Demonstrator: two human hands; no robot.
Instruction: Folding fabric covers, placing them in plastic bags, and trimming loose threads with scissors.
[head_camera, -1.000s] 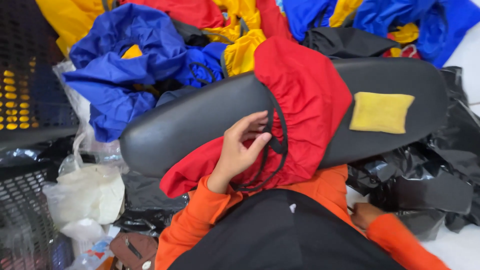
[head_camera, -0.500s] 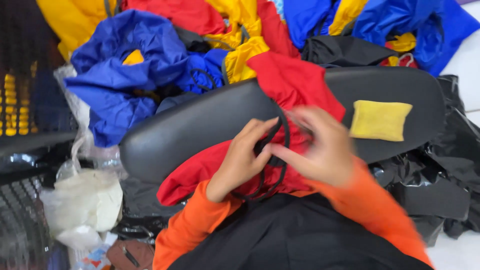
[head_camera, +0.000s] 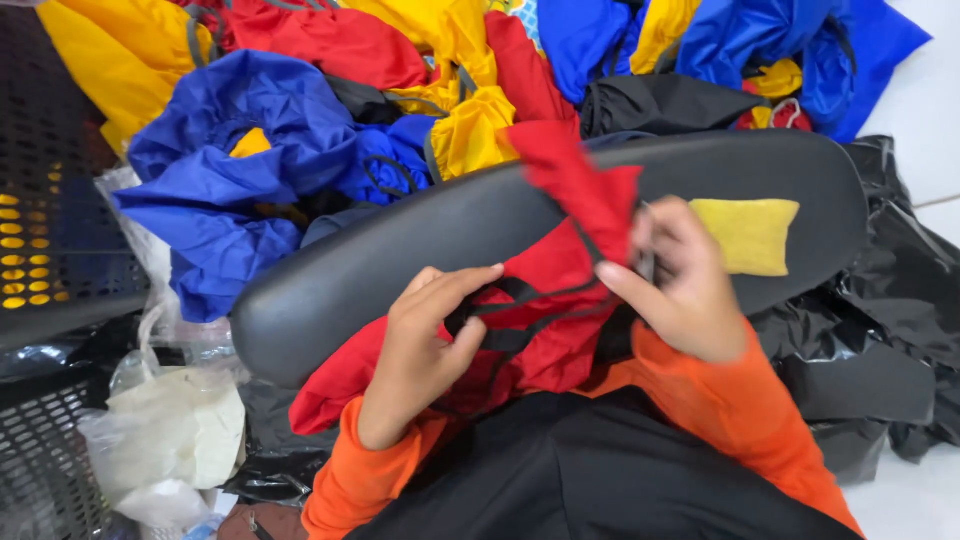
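Note:
A red fabric bag with dark drawstrings lies draped over a long black padded board. My left hand presses on the lower part of the red bag and pinches its dark cord. My right hand grips the bag's upper fold, bunching the cloth toward the middle. A small folded yellow pouch rests on the board just right of my right hand. Both sleeves are orange.
A heap of blue, yellow and red fabric bags lies behind the board. Black plastic sheeting spreads on the right. A dark perforated crate and a whitish plastic bag sit on the left.
My right hand came up from below and took hold of the red bag. The cloth, spread wide before, is now gathered into a narrower fold.

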